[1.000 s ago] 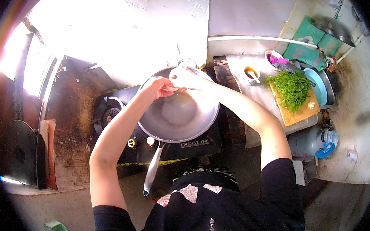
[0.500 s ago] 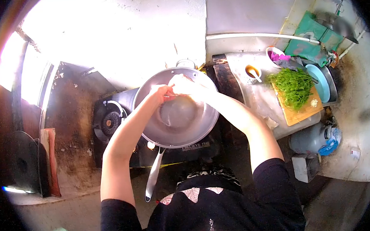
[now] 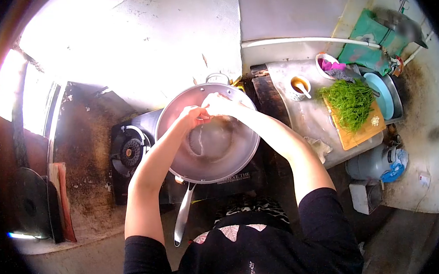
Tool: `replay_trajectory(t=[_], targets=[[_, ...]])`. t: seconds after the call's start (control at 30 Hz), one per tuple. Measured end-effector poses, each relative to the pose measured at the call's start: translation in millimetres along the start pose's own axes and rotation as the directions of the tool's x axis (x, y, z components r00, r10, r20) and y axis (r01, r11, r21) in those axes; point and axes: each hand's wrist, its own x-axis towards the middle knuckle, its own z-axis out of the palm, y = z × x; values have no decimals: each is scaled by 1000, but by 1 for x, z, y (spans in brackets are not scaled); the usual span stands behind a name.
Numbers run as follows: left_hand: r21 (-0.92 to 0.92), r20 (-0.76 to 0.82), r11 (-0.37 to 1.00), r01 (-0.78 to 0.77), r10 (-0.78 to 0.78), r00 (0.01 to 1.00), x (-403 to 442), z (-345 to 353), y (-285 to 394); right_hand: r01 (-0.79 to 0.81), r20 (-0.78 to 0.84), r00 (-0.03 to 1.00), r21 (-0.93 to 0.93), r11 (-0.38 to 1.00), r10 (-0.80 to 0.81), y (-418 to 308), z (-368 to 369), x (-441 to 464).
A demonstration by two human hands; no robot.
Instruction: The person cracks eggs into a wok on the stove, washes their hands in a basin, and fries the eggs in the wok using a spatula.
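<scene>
A large grey wok (image 3: 211, 160) with a long metal handle sits on the black gas stove (image 3: 157, 188). Above its far half my left hand (image 3: 194, 116) and my right hand (image 3: 218, 105) meet, fingertips close together. The fingers of my left hand are pinched, and what is between them is too small to make out. My right hand is curled and washed out by glare, so its fingers and anything in them cannot be told apart. Below the hands, a thin pale streak shows in the wok, over its shiny bottom.
Right of the stove, a cutting board (image 3: 353, 140) bears green herbs (image 3: 349, 104) and chopped white bits (image 3: 375, 121). Near it are a cup (image 3: 297, 89) with a spoon, a bowl (image 3: 320, 60), a blue basin (image 3: 380, 94) and a crumpled cloth (image 3: 319, 148). A gas cylinder (image 3: 366, 166) stands lower right.
The wok appears slightly lower in view, and a pale streak now shows inside it. My hands stay together above the wok, a little lower in view than before.
</scene>
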Motion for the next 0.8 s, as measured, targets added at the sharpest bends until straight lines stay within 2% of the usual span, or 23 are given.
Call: replay_trajectory(t=[0.1,0.17,0.3,0.37,0.5,0.57,0.6,0.67,0.7,0.77,0.8], targets=[[6,47,999,-38,38,998,-1,-4,0,11,-12,1000,62,998,-10,1,-4,-1],[31,79,998,-52,50,996,4,-10,-2,-22,67,998,85,996,16,-10,-15,-8],[77,53,995,-57,53,997,0,-6,-1,-31,70,997,70,997,26,3,-6,3],[107,58,992,-67,61,996,3,-9,-4,96,33,995,-27,995,-95,29,14,21],[194,31,975,-104,100,994,13,-8,-11,144,-19,989,-89,986,-146,25,16,15],[352,-25,928,-121,138,990,12,-3,-11,161,-51,985,-113,980,-167,22,12,8],[350,-26,929,-120,138,990,8,0,-10,162,-49,985,-112,980,-168,16,7,5],[521,-105,840,-154,242,965,-1,6,-7,108,16,994,-173,979,-107,5,-1,-1],[521,-107,839,-156,245,964,2,5,-7,111,16,994,-174,978,-110,5,-1,0],[772,-94,614,-165,367,926,8,1,-8,136,19,990,-324,936,-137,4,0,1],[770,-97,616,-165,370,924,-7,8,0,140,21,990,-327,935,-141,1,-2,-1]])
